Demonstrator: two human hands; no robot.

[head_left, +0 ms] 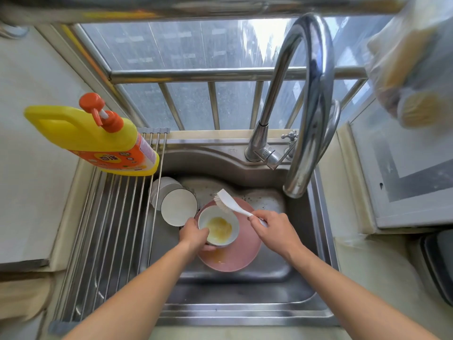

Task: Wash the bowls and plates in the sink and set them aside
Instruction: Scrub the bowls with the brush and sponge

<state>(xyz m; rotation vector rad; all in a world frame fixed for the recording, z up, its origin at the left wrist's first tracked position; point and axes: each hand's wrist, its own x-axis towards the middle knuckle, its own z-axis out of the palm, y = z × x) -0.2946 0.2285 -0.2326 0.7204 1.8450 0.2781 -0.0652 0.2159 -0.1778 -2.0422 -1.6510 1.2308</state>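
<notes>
Steel sink [301, 278], roll-up rack [107, 241] across its left side. Yellow soap bottle [98, 138] on rack, orange label, writing too blurred to read. Pink plate [235, 256] in basin, yellow residue. White bowls [179, 207] stacked beside it. Small bowl [220, 227], yellow-smeared, over plate, gripped at rim by left hand [193, 235]. Right hand [272, 229] curled round white brush [232, 202], bristles at bowl's rim.
</notes>
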